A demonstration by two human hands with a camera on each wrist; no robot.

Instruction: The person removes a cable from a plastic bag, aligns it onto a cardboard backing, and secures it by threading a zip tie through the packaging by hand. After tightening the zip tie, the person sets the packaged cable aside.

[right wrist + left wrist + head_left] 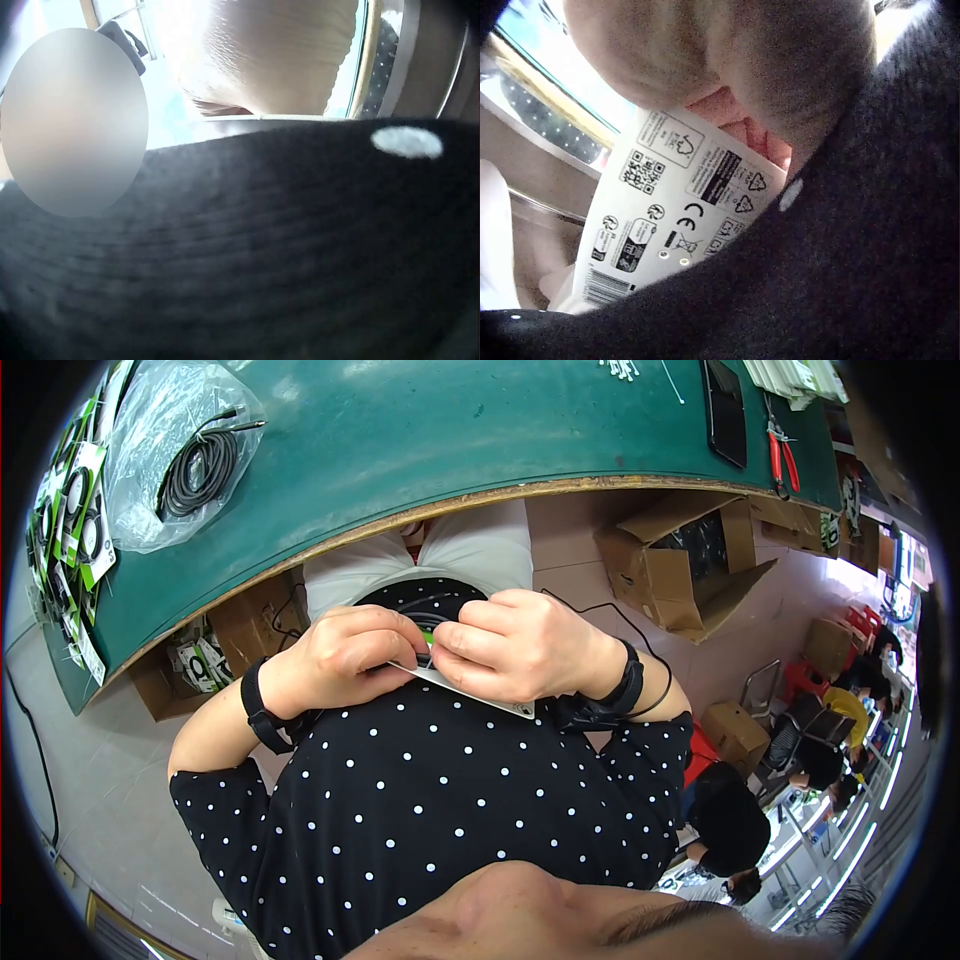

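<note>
A white printed card (476, 698) is held between both hands close to the black dotted shirt. The left hand (362, 650) pinches its left end with curled fingers, and the right hand (512, 648) grips the card farther right. Behind the card, beside the fingers, shows a black cable (432, 603) with a bit of green; the hands hide much of it. In the left wrist view the card's back (671, 199) carries a QR code, a CE mark, a barcode and two small holes. The right wrist view shows mostly shirt, with part of the right hand (262, 52) above a pale edge.
On the green table (420, 430), a clear bag (130, 490) holds a coiled cable (200, 468). Carded cables (78, 530) pile at the left. A phone (724, 410) and red-handled pliers (783, 460) lie at the right. Below stands an open carton (655, 575).
</note>
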